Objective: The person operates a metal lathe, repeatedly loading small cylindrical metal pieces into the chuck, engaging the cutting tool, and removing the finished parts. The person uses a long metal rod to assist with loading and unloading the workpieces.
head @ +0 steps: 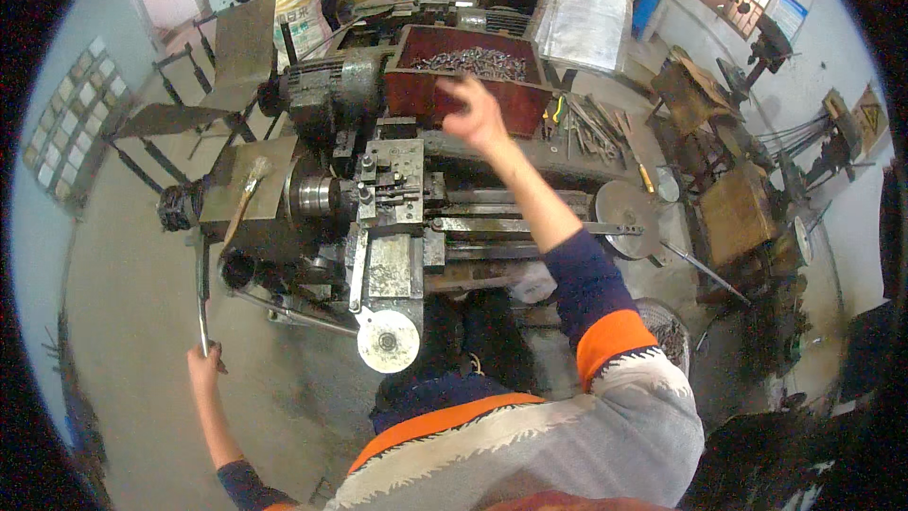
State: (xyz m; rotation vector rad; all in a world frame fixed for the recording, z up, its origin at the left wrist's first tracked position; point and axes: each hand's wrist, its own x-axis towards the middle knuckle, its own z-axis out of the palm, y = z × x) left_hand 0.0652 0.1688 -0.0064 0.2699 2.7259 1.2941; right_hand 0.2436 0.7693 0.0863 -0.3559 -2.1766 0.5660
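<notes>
My left hand (204, 363) grips the lower end of a metal lever (203, 305) at the left of a small lathe. Blurred, my right hand (474, 113) hangs over the near wall of a dark red box (464, 98) that holds a heap of small metal parts (474, 62). Whether anything sits between its fingers is unclear. Below that hand and to its left are the tool slide (394, 184) and the round chuck or spindle nose (316, 196). A white disc handwheel (387, 342) is at the front, joined to a flat link bar (360, 270).
A brush (245, 199) lies on the headstock cover. Behind it stands an electric motor (337, 85). Pliers (557, 110), several rods and a wooden-handled file (642, 167) lie right of the box. A round plate (628, 216) and a long bar (528, 226) flank my right forearm.
</notes>
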